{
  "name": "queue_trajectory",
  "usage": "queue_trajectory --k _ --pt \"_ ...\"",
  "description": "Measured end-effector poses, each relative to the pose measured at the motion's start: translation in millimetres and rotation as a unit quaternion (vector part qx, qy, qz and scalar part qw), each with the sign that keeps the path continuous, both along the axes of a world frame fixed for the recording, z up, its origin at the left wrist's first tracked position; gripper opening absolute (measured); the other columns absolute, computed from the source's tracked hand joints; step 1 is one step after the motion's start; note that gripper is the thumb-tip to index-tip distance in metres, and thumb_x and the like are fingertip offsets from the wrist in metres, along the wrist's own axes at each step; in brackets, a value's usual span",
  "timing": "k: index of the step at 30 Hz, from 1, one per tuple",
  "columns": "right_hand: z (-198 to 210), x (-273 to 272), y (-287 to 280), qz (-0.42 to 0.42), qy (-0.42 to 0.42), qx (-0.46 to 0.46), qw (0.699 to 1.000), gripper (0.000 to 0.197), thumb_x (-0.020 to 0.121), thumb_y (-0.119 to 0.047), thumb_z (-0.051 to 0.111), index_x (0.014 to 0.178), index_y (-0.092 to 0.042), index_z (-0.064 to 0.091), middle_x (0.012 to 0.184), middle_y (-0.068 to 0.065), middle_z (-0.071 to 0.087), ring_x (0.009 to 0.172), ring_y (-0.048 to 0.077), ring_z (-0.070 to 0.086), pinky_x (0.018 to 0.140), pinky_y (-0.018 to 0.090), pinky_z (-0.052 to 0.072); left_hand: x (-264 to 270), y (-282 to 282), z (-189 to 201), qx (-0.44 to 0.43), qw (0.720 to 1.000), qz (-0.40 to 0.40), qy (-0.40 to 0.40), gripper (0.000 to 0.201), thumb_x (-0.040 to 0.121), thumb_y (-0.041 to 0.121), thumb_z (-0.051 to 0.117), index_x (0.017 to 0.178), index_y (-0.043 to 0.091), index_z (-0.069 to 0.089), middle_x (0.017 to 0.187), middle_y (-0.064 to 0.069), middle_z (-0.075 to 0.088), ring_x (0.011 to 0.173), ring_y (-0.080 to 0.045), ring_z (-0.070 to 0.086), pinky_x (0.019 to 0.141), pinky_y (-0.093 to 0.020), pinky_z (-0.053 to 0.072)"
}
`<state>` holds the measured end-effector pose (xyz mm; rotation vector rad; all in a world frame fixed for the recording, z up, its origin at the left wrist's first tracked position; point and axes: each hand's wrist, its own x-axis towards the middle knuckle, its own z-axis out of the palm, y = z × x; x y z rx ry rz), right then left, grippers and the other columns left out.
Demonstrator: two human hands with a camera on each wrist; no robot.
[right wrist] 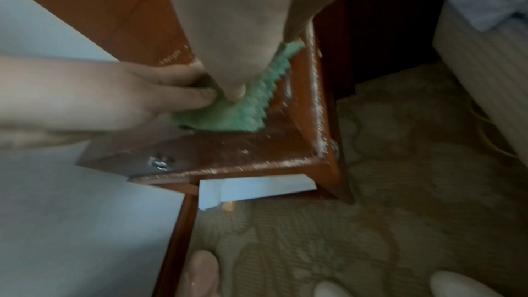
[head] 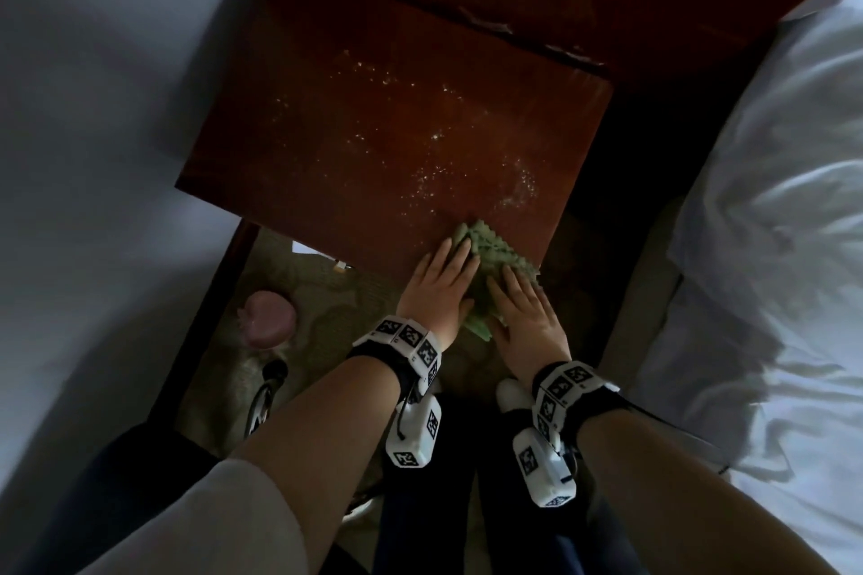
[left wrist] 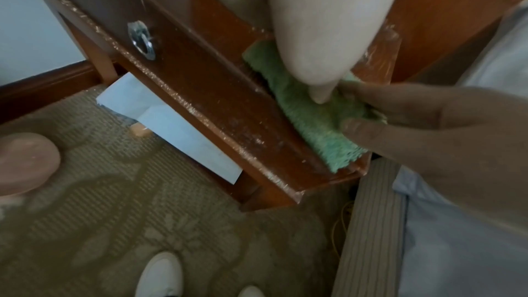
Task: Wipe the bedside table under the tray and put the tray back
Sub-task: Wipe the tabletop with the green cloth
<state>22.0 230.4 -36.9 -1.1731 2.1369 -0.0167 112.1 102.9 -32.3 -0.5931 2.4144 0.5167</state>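
Cloth [head: 490, 264], green, nubby, pressed flat on crumb-speckled wooden bench [head: 373, 131] by left hand [head: 436, 289] and right hand [head: 525, 317], fingers straight, together.

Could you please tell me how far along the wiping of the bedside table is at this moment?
Done: the tray is off the bedside table and out of view. In hand: the left hand and right hand press a green cloth at the near edge. Left: white crumbs still dot most of the top, and the tray must go back.

one bedside table [head: 373, 131], one green cloth [head: 490, 257], two hands, one pink object [head: 268, 317].
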Motion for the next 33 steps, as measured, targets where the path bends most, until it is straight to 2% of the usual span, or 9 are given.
queue_trajectory --k 2,3,5,7,11,16,20,28,33 --pt "-9.0 2.0 3.7 0.012 0.016 0.012 1.0 0.057 0.099 -0.04 0.03 0.152 -0.024 0.013 0.161 -0.001 0.001 0.149 0.017 0.002 0.119 0.033 -0.002 0.6 1.9 -5.3 -0.014 1.0 -0.022 -0.007 0.064 0.101 0.043 0.024 0.152 0.019 -0.005 0.159 0.003 -0.016 0.147 -0.02 -0.016 0.121 -0.037 -0.005" --pt "-10.5 2.2 4.9 0.014 0.028 0.012 0.999 0.057 0.098 -0.043 0.027 0.151 -0.023 0.019 0.16 0.0 0.008 0.148 0.018 0.009 0.118 0.034 0.002 0.6 3.4 -7.6 -0.019 0.999 -0.032 -0.008 0.065 0.101 0.044 0.024 0.152 0.017 -0.006 0.159 0.002 -0.015 0.147 -0.02 -0.016 0.121 -0.037 -0.006" --pt "-10.2 2.0 5.6 0.011 0.058 0.014 0.998 0.058 0.091 -0.044 0.026 0.142 -0.021 0.042 0.152 0.004 0.034 0.14 0.022 0.036 0.114 0.039 0.02 -0.2 6.4 -11.8 -0.028 0.999 -0.043 -0.011 0.066 0.1 0.045 0.022 0.152 0.015 -0.007 0.159 -0.001 -0.016 0.147 -0.02 -0.016 0.12 -0.036 -0.007" --pt "-12.1 -1.2 6.7 0.008 0.072 0.008 0.997 0.056 0.088 -0.042 0.031 0.132 -0.019 0.056 0.142 0.005 0.051 0.128 0.023 0.052 0.113 0.041 0.029 -2.5 7.9 -15.1 -0.028 0.998 -0.047 -0.013 0.067 0.101 0.046 0.02 0.151 0.014 -0.009 0.159 -0.002 -0.018 0.147 -0.021 -0.017 0.12 -0.037 -0.007" --pt "-15.7 -13.2 5.4 0.023 0.095 0.006 0.995 0.055 0.087 -0.041 0.032 0.129 -0.018 0.058 0.138 0.006 0.055 0.125 0.023 0.055 0.108 0.04 0.02 -13.0 3.2 -17.2 -0.025 0.998 -0.059 -0.007 0.068 0.1 0.046 0.02 0.151 0.013 -0.011 0.159 -0.003 -0.019 0.147 -0.021 -0.016 0.12 -0.036 -0.007" --pt "-18.4 -24.5 -7.9 0.0 0.098 -0.006 0.995 0.057 0.092 -0.042 0.026 0.141 -0.019 0.044 0.151 0.005 0.038 0.139 0.023 0.037 0.117 0.042 0.015 -30.0 -12.6 -18.3 -0.031 0.998 -0.06 0.012 0.068 0.1 0.046 0.021 0.151 0.014 -0.011 0.159 -0.001 -0.019 0.147 -0.019 -0.016 0.119 -0.034 -0.007" --pt "-19.8 -22.4 -15.3 -0.007 0.096 -0.007 0.995 0.054 0.1 -0.033 0.035 0.151 -0.023 0.019 0.16 0.001 0.008 0.149 0.018 0.006 0.118 0.04 -0.005 -28.1 -19.9 -20.4 -0.031 0.998 -0.057 0.02 0.067 0.1 0.046 0.021 0.151 0.016 -0.011 0.159 0.001 -0.019 0.147 -0.017 -0.016 0.12 -0.033 -0.006" --pt "-13.2 3.0 -52.7 0.062 0.069 0.019 0.995 0.053 0.102 -0.026 0.029 0.152 -0.024 0.01 0.161 -0.001 -0.006 0.149 0.016 -0.006 0.119 0.045 -0.009 13.0 -35.1 -21.7 -0.042 0.999 0.015 -0.007 0.069 0.1 0.047 0.02 0.151 0.015 -0.012 0.159 -0.001 -0.018 0.148 -0.019 -0.015 0.12 -0.033 -0.005" --pt "-15.5 14.9 -57.9 0.08 0.063 0.007 0.995 0.053 0.102 -0.026 0.03 0.151 -0.028 0.01 0.161 -0.004 -0.006 0.148 0.014 -0.007 0.118 0.048 -0.01 26.4 -34.4 -18.1 -0.048 0.997 0.044 -0.033 0.068 0.1 0.045 0.019 0.15 0.013 -0.013 0.159 -0.003 -0.018 0.148 -0.021 -0.015 0.121 -0.034 -0.005"
